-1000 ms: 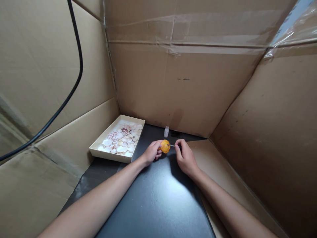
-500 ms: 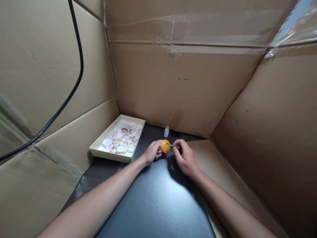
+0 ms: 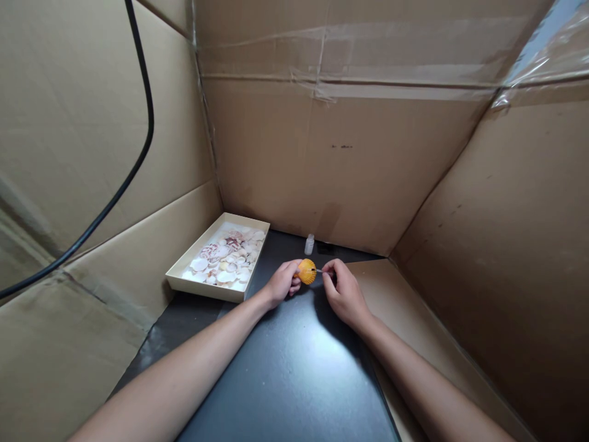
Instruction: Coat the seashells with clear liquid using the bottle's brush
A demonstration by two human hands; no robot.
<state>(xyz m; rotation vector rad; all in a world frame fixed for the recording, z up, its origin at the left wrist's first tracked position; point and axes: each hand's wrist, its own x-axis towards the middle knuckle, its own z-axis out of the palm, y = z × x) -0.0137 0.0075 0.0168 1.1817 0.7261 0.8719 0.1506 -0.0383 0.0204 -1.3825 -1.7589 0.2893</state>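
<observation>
My left hand (image 3: pixel 286 282) pinches an orange scallop shell (image 3: pixel 307 271) by its left edge, ribbed side facing up. My right hand (image 3: pixel 343 288) is closed on a thin brush (image 3: pixel 319 271) with a dark end tucked among the fingers. Its tip meets the shell's right half, where a small dark mark shows. Just behind the shell stands a small clear bottle (image 3: pixel 309 245) with whitish contents. To the left, a cream box (image 3: pixel 202 294) holds several pale and reddish shells (image 3: pixel 225 255).
Both forearms reach over a dark, shiny table (image 3: pixel 294 380). Tall cardboard walls (image 3: pixel 345 166) enclose it at the back and sides. A cardboard flap (image 3: pixel 391 288) lies along the right. A black cable (image 3: pixel 150 116) hangs down at the left.
The brush tip has shifted slightly on the shell, and the shell has turned a little so more of its ribbed face shows. Both hands keep nearly the same place.
</observation>
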